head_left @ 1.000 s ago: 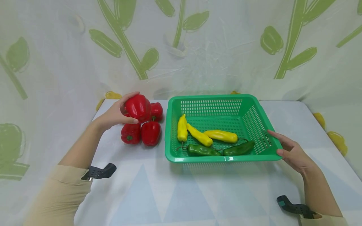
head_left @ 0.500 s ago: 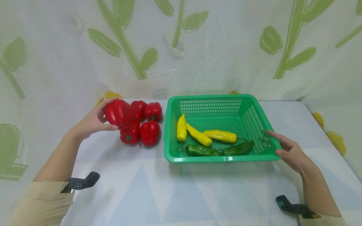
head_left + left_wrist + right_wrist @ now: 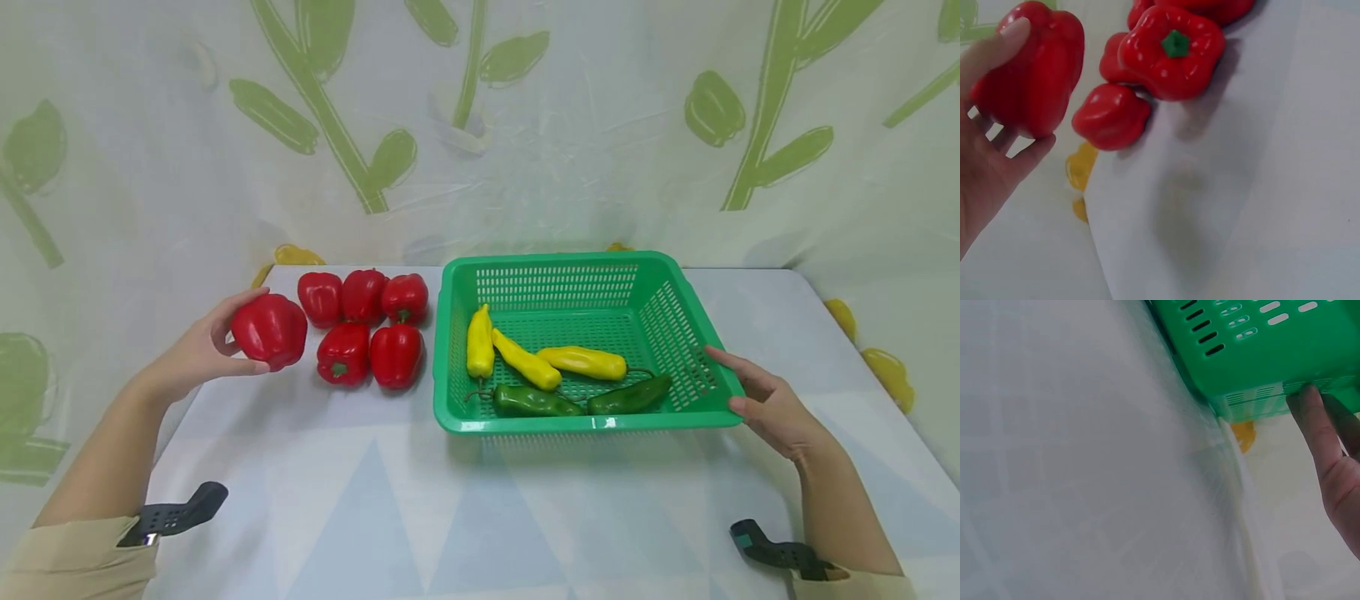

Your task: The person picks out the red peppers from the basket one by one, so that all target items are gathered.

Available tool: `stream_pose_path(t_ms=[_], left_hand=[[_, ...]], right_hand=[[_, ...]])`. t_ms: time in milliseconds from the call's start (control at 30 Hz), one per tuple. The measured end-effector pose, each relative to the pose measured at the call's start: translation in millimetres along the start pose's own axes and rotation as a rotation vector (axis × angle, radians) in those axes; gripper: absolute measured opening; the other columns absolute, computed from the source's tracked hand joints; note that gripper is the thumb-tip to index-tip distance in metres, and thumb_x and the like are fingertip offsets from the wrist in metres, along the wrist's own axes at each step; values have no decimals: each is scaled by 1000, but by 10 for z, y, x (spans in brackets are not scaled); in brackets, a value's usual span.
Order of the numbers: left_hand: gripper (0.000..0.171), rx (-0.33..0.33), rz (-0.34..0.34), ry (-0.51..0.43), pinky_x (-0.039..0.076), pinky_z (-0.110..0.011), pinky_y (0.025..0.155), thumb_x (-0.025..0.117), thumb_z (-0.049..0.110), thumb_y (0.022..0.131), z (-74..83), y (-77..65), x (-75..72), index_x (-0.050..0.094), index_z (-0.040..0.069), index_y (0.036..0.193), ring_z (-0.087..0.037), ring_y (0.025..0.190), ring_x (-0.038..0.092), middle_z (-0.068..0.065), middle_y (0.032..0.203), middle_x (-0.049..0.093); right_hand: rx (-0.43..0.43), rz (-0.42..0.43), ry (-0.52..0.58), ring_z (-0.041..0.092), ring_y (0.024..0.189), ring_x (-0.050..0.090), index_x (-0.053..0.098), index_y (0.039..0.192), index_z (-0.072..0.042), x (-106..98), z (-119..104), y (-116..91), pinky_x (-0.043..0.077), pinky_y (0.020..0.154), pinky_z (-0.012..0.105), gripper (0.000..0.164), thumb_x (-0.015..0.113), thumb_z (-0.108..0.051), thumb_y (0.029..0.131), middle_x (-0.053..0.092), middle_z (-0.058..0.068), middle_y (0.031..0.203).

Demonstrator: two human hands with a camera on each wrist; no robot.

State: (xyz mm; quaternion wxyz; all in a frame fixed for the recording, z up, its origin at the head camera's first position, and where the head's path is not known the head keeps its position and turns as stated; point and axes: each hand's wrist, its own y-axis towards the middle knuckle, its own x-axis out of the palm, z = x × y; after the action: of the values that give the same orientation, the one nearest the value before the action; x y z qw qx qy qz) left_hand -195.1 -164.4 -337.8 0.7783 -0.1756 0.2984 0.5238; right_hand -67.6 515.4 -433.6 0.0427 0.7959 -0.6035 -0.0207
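Observation:
My left hand (image 3: 191, 354) holds a red bell pepper (image 3: 272, 331) above the table's left side, thumb and fingers curled round it. In the left wrist view that bell pepper (image 3: 1038, 72) hangs clear of the others. Several more red bell peppers (image 3: 343, 354) sit grouped just right of it, one showing its green stem (image 3: 1175, 44). My right hand (image 3: 783, 408) grips the near right corner of a green plastic basket (image 3: 558, 423). In the right wrist view, fingers (image 3: 1317, 425) lie against its slotted side. Inside are yellow peppers (image 3: 585, 362) and green peppers (image 3: 536, 401).
A white table (image 3: 390, 525) with pale blue triangles spreads under everything. Behind it hangs a pale curtain (image 3: 585, 183) with green leaf patterns. Yellow shapes (image 3: 888, 379) show past the table's right edge.
My left hand has carried the bell pepper left and nearer, away from the group, uncovering the peppers behind. The right hand and the basket have stayed in place.

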Motion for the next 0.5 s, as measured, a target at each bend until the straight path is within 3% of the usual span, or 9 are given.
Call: stream_pose_path(t_ms=[133, 333, 500], left_hand=[[100, -69, -41, 28, 55, -24, 70, 80, 10, 70, -65, -28, -15, 21, 20, 149, -10, 113, 37, -6, 135, 32], [102, -160, -132, 34, 57, -33, 71, 79, 18, 73, -239, -36, -1, 15, 17, 152, -41, 124, 30, -23, 142, 27], [102, -185, -168, 19, 57, -40, 74, 80, 20, 72, -381, -10, 58, 15, 13, 151, -48, 127, 26, -26, 143, 26]], right_hand=[[-9, -7, 4, 4, 110, 56, 41, 144, -19, 3, -5, -4, 52, 84, 20, 52, 50, -4, 95, 45, -14, 136], [-19, -17, -10, 4, 110, 56, 40, 145, -18, 9, -5, 1, 52, 84, 20, 52, 49, -4, 96, 44, -14, 137], [-24, -22, -7, 4, 111, 56, 40, 145, -18, 5, -10, -1, 52, 84, 20, 52, 49, -3, 96, 44, -14, 137]])
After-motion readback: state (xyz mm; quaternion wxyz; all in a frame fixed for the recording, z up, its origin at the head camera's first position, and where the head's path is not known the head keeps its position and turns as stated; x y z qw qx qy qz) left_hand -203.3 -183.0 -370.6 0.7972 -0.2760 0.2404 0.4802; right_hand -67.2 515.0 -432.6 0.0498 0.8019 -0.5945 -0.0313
